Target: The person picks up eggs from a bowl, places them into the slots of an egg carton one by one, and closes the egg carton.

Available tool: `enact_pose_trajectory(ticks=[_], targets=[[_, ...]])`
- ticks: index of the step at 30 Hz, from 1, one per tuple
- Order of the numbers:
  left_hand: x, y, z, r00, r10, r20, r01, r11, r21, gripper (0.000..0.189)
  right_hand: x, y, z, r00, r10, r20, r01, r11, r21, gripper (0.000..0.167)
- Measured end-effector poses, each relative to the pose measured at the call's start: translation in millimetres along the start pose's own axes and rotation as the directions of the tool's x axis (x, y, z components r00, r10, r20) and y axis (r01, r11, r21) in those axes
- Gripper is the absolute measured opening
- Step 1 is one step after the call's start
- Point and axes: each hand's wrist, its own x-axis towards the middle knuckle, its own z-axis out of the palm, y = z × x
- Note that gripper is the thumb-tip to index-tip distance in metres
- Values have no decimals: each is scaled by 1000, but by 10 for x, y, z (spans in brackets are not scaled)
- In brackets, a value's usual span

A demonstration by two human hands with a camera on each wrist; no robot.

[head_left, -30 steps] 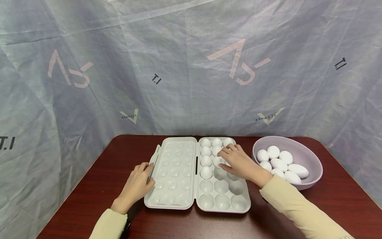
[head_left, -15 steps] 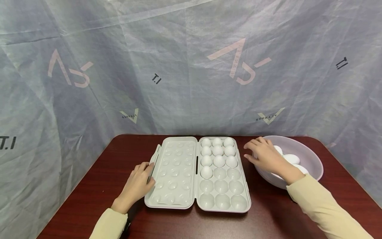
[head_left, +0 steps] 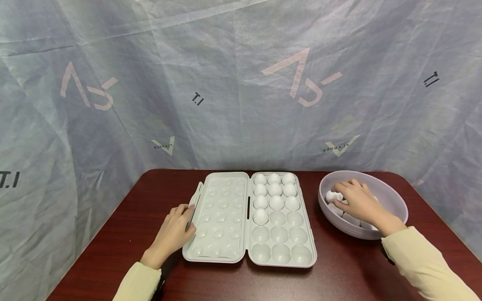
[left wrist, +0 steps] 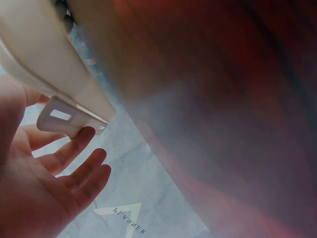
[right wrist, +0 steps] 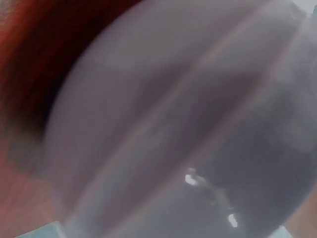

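A white plastic egg carton [head_left: 246,246] lies opened flat on the table, its hollow lid half on the left. My left hand [head_left: 173,230] pinches the lid's outer left edge at the latch flap [left wrist: 67,116]; in the left wrist view the other fingers extend below that flap. Eggs fill the three far rows of the right half, and one more egg [head_left: 260,217] sits at the left of the fourth row. Inside the mauve bowl [head_left: 393,205], my right hand [head_left: 359,202] has its thumb and fingers around a white egg [head_left: 333,196], the bowl's wall hiding them in the right wrist view.
More white eggs [head_left: 350,218] lie in the bowl, partly covered by the right hand. The dark red table [head_left: 150,188] carries carton and bowl side by side, the bowl at the right. A grey printed sheet [head_left: 226,125] hangs behind the table's far edge.
My right hand has moved from the carton's third row rightward into the bowl, leaving an egg in that row, and now takes hold of another egg. The left hand keeps its place.
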Motion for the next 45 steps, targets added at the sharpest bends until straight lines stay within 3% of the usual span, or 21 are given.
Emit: enact_pose_trajectory(ticks=[15, 27, 45], targets=[[-1, -4, 4, 1000, 0, -4, 0, 1000, 1, 46, -111, 65, 108, 999, 21, 34, -22, 999, 25, 23], [-3, 7, -2, 1000, -10, 7, 10, 1000, 3, 46, -117, 74, 140, 990, 43, 138, -52, 996, 68, 23], [4, 15, -18, 1000, -16, 7, 16, 1000, 1, 46, -104, 97, 194, 994, 8, 106, -17, 996, 84, 34]])
